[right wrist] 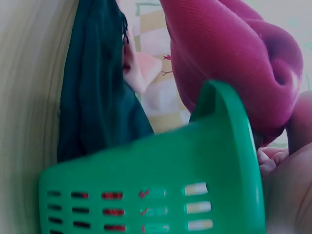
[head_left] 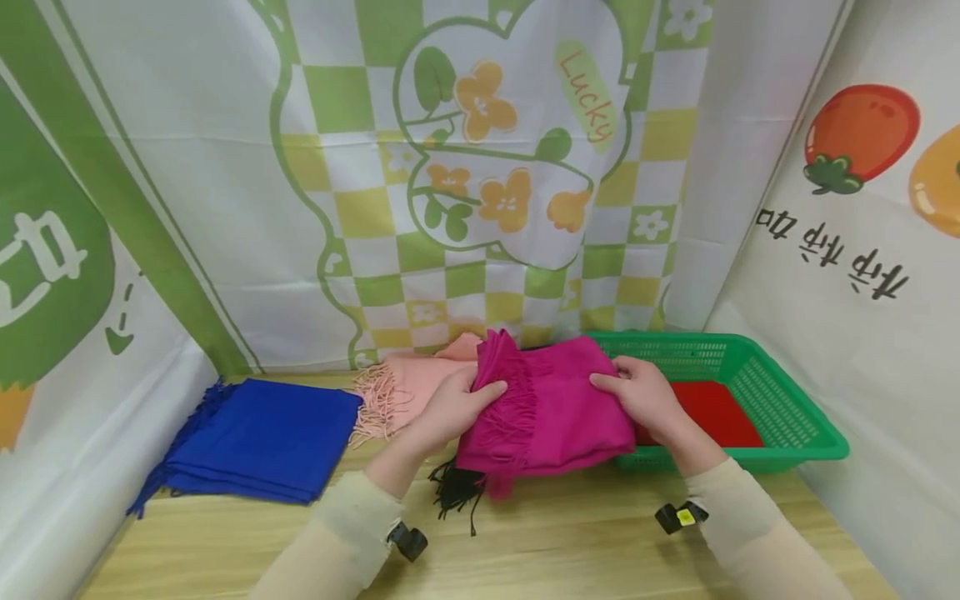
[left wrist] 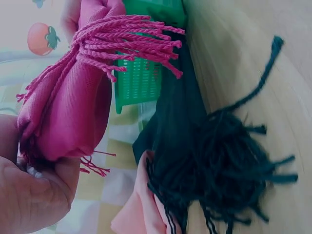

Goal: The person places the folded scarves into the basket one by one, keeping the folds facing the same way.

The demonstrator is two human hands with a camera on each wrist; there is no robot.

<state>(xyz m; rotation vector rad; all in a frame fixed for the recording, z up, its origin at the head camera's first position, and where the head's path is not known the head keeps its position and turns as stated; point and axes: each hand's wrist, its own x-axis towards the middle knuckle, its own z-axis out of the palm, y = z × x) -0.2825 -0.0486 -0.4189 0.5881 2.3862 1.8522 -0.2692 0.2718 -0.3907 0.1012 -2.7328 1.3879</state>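
A folded magenta scarf [head_left: 573, 408] with braided fringe is held up between both hands. My left hand [head_left: 453, 404] grips its left edge, thumb on top; in the left wrist view the fringe [left wrist: 131, 44] hangs over the fold. On the opposite side my right hand [head_left: 641, 396] pinches the edge with the thumb above, close to the green basket [head_left: 806, 417]. Below the magenta scarf lies a dark green scarf [left wrist: 180, 107], mostly hidden from the head view, its tassels [head_left: 456, 487] poking out at the left.
A pink scarf [head_left: 420, 383] with fringe lies behind my left hand. Further left is a folded blue scarf [head_left: 262, 437] on the wooden table [head_left: 540, 542]. Inside the basket, at the right, sits a red folded cloth [head_left: 716, 412]. Printed curtains [head_left: 495, 208] close off the back and sides.
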